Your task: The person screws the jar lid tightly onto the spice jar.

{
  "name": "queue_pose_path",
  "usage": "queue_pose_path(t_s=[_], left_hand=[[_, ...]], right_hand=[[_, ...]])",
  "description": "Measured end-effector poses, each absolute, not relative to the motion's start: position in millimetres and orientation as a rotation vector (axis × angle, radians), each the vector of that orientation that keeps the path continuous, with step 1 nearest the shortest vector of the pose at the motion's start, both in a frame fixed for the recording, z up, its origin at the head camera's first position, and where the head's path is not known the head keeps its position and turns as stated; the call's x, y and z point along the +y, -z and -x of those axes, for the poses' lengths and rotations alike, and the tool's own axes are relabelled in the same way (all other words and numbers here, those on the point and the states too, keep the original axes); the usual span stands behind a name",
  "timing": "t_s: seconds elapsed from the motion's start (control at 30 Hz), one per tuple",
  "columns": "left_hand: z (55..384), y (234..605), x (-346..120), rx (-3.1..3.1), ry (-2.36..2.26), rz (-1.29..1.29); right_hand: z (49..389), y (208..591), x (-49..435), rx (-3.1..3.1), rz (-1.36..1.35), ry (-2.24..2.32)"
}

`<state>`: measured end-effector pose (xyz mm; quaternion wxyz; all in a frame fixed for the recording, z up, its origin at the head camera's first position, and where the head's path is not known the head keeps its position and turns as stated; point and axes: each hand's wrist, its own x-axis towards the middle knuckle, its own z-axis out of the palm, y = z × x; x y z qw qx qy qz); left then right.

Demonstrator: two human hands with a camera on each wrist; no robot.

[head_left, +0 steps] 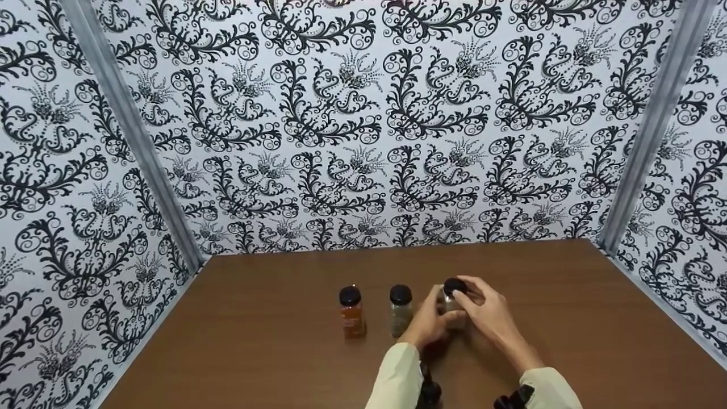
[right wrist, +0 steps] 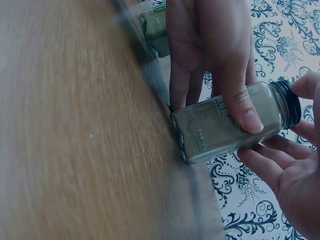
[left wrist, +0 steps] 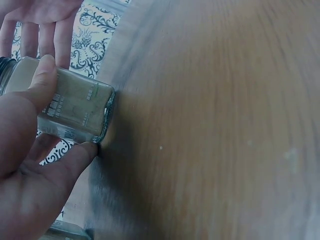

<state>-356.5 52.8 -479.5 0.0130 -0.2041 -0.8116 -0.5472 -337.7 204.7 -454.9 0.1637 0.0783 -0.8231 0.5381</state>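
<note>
A square glass spice jar [right wrist: 202, 125] with grey-brown powder and a black lid [right wrist: 291, 104] stands upright at the right of the row, its base at the tabletop. My left hand [head_left: 427, 321] grips the jar's body, with the thumb laid across the printed face. Around the lid, my right hand [head_left: 489, 311] pinches with thumb and fingers; its other fingertips sit beside the glass in the right wrist view. Just left of my left hand is a second jar [head_left: 401, 315] of greenish-grey powder, black lid on. Farther left stands a jar [head_left: 352, 321] of orange-red spice, also black-lidded.
The brown wood-grain table [head_left: 272, 352] spreads out on both sides of the jars. Behind it rises a wall [head_left: 363, 142] of white paper with black scrollwork, and similar panels with grey corner strips flank the table left and right.
</note>
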Motion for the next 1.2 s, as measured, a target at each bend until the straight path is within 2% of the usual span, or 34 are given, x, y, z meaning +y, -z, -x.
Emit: queue_pose_path(t_s=[1.2], left_hand=[[355.4,479.7,52.9,-2.546,1.707,0.614]], right_hand=[[336.1,456.0,204.8,-2.347,-0.220,-1.578]])
